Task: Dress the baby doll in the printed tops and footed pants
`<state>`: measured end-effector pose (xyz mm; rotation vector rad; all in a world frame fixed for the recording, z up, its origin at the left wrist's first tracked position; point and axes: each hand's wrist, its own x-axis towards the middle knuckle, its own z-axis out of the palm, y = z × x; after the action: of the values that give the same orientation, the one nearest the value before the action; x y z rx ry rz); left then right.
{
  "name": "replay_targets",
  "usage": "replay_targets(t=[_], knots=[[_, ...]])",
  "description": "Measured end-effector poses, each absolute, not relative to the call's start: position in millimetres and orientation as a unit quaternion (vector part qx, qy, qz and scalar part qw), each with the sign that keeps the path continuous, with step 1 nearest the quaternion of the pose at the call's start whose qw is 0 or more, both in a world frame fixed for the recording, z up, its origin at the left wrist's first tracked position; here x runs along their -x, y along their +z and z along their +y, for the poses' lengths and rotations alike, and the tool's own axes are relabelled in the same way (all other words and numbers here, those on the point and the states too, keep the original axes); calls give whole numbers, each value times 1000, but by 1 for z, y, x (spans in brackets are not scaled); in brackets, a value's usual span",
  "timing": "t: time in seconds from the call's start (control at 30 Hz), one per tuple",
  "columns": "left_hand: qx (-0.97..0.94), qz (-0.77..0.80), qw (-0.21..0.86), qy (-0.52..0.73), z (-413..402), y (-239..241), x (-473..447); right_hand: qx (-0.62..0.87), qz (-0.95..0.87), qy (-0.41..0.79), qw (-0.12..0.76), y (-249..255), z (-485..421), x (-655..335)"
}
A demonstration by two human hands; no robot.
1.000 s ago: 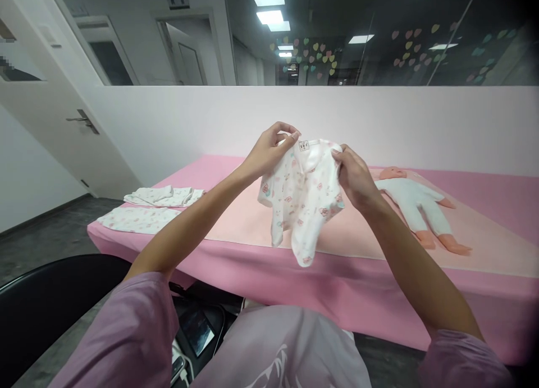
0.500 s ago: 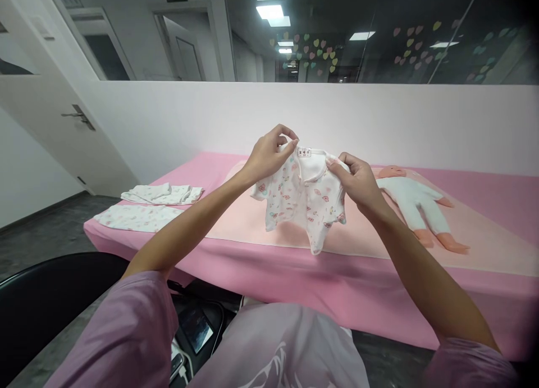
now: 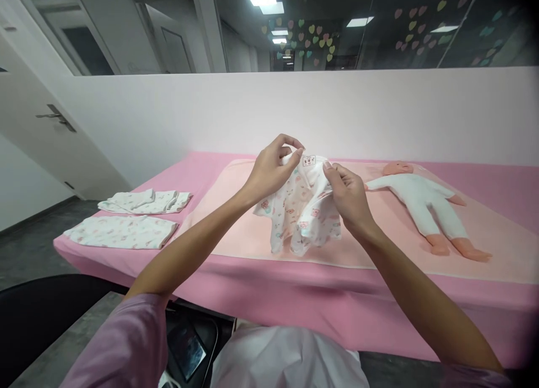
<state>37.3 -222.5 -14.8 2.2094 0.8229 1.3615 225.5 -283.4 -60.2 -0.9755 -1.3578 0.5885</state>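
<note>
A small white baby shirt (image 3: pixel 290 208) with a pink print hangs in the air over the bed's front part. My left hand (image 3: pixel 275 166) pinches it at the shoulder, just left of the neck label (image 3: pixel 309 160). On the other side of the neckline, my right hand (image 3: pixel 347 194) grips the cloth between thumb and fingers. The shirt's lower part droops in folds, its front edges hanging loose. To the right of my right hand, a baby doll (image 3: pixel 421 200) in a white suit lies on its back on the peach mat (image 3: pixel 236 231).
Folded printed baby clothes (image 3: pixel 145 201) and a flat folded printed cloth (image 3: pixel 122 232) lie at the left end of the pink-covered bed (image 3: pixel 202 166). A black chair back (image 3: pixel 46 315) stands at lower left. Behind the bed rises a white wall (image 3: pixel 147 115) with a window above.
My hands have come closer together, and the shirt, spread wider before, now bunches and folds between them. The view has shifted slightly, showing more of the folded clothes on the left.
</note>
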Motion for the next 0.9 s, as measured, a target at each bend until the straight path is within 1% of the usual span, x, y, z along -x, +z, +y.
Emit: replay_targets(t=[0.13, 0.27, 0.47, 0.57, 0.67, 0.83, 0.9], knots=[[-794, 221, 272, 497, -219, -19, -60, 380, -629, 291, 612, -57, -280, -222], [-793, 160, 312, 498, -215, -19, -76, 343, -655, 308, 599, -53, -273, -227], [-800, 107, 371, 460, -200, -18, -76, 312, -670, 311, 597, -54, -261, -244], [-802, 113, 373, 452, -197, -14, -77, 322, -660, 319, 600, -52, -254, -248], [-807, 158, 358, 443, -195, -9, -80, 354, -640, 318, 604, -49, -245, -248], [-811, 200, 326, 443, -179, -2, -79, 382, -626, 238, 637, -52, -220, -251], [-813, 198, 321, 443, -170, 1, -76, 366, -640, 255, 626, -50, -205, -258]])
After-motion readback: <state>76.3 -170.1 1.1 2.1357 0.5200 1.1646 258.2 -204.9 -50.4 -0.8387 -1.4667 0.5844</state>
